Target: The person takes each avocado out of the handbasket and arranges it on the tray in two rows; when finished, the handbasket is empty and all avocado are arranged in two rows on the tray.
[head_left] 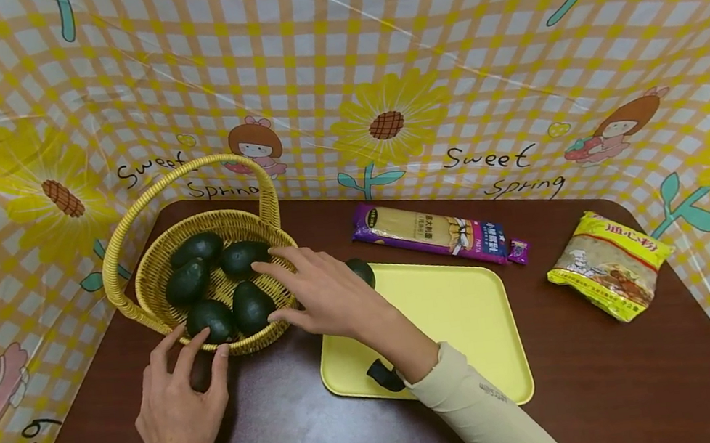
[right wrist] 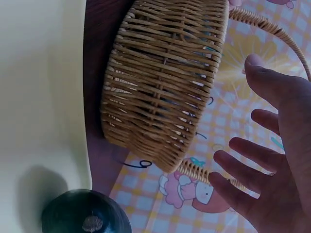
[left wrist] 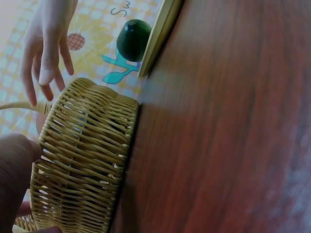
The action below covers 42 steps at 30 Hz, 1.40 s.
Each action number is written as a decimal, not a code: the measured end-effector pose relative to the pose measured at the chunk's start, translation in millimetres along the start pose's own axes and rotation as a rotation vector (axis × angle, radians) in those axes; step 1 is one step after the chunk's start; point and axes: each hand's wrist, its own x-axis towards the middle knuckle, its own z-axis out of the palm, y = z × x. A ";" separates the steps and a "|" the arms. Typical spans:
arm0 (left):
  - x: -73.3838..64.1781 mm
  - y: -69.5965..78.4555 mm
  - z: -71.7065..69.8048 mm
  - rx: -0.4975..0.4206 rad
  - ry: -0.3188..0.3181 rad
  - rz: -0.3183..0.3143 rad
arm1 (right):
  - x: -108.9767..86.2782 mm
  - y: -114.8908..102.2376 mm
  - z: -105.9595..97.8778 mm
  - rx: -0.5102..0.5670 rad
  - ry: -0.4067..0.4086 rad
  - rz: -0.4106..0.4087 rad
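Observation:
A yellow woven basket [head_left: 252, 345] with a tall handle holds several dark green avocados [head_left: 187, 283]. My left hand [head_left: 181, 402] is at its near rim, fingertips over the edge beside the nearest avocado and thumb at the rim. In the left wrist view, that thumb [left wrist: 17, 150] touches the top of the wicker wall. Over the basket's right side, my right hand [head_left: 326, 290] is spread with nothing in its fingers; the right wrist view shows its palm bare. Another avocado [head_left: 361, 272] sits at the yellow tray's [head_left: 464, 311] far left corner, partly hidden by the right hand.
Behind the tray lies a purple pasta packet [head_left: 428, 231], with a small purple sachet [head_left: 519, 251] at its end. A yellow noodle bag [head_left: 610, 265] is at the right. A black piece [head_left: 386, 376] shows beside my right forearm, over the tray. Patterned cloth surrounds the table.

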 end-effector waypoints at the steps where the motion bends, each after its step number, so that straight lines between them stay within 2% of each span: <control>1: -0.1 -0.2 0.0 0.001 0.001 0.002 | 1.2 -0.4 1.0 0.010 0.000 -0.005; 11: 0.7 -1.3 0.2 -0.002 -0.002 0.004 | 11.4 -5.2 7.1 0.054 -0.020 -0.035; 23: 1.7 -1.8 -0.3 -0.005 -0.014 0.007 | 25.9 -14.1 15.7 0.025 -0.046 -0.077; 42: 3.4 -1.4 -0.8 -0.017 -0.022 -0.006 | 42.4 -19.5 25.9 -0.052 -0.192 -0.068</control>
